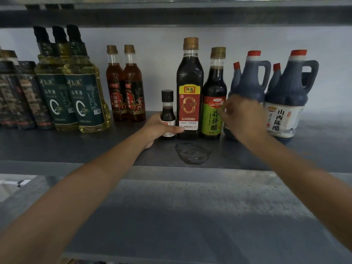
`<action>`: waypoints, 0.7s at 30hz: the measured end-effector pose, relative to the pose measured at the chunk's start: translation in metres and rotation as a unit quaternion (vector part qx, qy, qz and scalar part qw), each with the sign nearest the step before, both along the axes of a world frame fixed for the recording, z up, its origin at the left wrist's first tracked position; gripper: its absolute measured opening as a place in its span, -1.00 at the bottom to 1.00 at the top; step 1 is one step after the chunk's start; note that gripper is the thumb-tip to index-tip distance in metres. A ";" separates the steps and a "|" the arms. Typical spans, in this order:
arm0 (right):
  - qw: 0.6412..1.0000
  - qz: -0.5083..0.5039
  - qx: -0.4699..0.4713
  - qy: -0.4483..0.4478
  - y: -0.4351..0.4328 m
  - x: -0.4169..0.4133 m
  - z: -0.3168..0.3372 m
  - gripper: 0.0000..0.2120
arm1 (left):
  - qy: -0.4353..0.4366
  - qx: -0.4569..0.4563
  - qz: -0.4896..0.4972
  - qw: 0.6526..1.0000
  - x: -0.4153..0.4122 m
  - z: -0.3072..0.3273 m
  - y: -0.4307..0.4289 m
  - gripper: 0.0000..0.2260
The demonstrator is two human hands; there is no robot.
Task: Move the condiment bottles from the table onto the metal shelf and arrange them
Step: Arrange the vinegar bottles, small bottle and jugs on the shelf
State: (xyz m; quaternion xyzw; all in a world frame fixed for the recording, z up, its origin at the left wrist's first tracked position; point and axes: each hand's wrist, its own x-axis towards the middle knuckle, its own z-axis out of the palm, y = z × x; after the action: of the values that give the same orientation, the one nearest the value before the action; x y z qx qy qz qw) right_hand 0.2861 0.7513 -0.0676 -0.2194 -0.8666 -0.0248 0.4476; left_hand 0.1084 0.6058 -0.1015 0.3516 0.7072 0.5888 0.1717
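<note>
Fingers [176, 129] around small dark bottle [168, 115] (black cap, upright)

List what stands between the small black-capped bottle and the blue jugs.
Head view: the Danyu vinegar bottle, then the green-labelled vinegar bottle, side by side on the shelf.

You are looking at a storeroom or commercial kitchen pantry, not a home cupboard. The grey metal shelf [76, 145] ahead of your hands runs the full width of the view against a bare pale wall, with another metal tier [171, 16] above. Stock stands in duplicates: beyond your left hand, paired sesame oil bottles [125, 86] and matching camellia oil bottles [83, 96]; behind your right hand, identical handled vinegar jugs [285, 96]. Below your arms lies a plain steel desk [190, 216].
</note>
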 end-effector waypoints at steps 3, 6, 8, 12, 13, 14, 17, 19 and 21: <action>0.991 0.078 0.054 0.097 0.005 0.004 0.056 -0.59 | 0.001 -0.002 0.008 1.000 -0.001 -0.001 0.001 -0.50; 0.988 0.145 -0.052 0.003 0.018 -0.009 0.111 -0.34 | 0.002 -0.002 0.012 1.000 -0.002 -0.001 0.002 -0.49; 0.969 0.167 -0.156 -0.097 0.023 -0.018 0.132 -0.25 | 0.004 0.000 0.010 1.000 -0.003 -0.002 0.002 -0.49; 0.960 0.170 -0.163 -0.153 0.027 -0.032 0.144 -0.38 | 0.001 0.006 0.004 1.000 -0.003 -0.002 0.001 -0.52; 0.960 0.177 -0.167 -0.142 0.028 -0.035 0.144 -0.43 | 0.001 0.005 0.003 1.000 -0.003 -0.002 0.001 -0.52; 0.960 0.179 -0.169 -0.135 0.029 -0.036 0.144 -0.47 | 0.002 0.005 0.003 1.000 -0.003 -0.002 0.001 -0.52; 0.963 0.169 -0.160 -0.138 0.029 -0.037 0.145 -0.51 | 0.001 0.006 0.004 1.000 -0.003 -0.002 0.002 -0.50; 0.968 0.155 -0.143 -0.138 0.028 -0.039 0.146 -0.51 | 0.000 0.007 0.002 1.000 -0.002 -0.001 0.002 -0.52; 0.974 0.134 -0.121 -0.136 0.025 -0.040 0.143 -0.50 | -0.002 0.009 -0.006 1.000 0.000 0.000 0.001 -0.55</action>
State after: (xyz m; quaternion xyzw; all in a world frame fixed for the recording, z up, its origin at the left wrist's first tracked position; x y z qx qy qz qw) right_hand 0.2461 0.7761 0.0756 -0.1483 -0.9375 0.1109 0.2947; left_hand 0.1083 0.6064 -0.1011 0.3563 0.6993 0.5950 0.1733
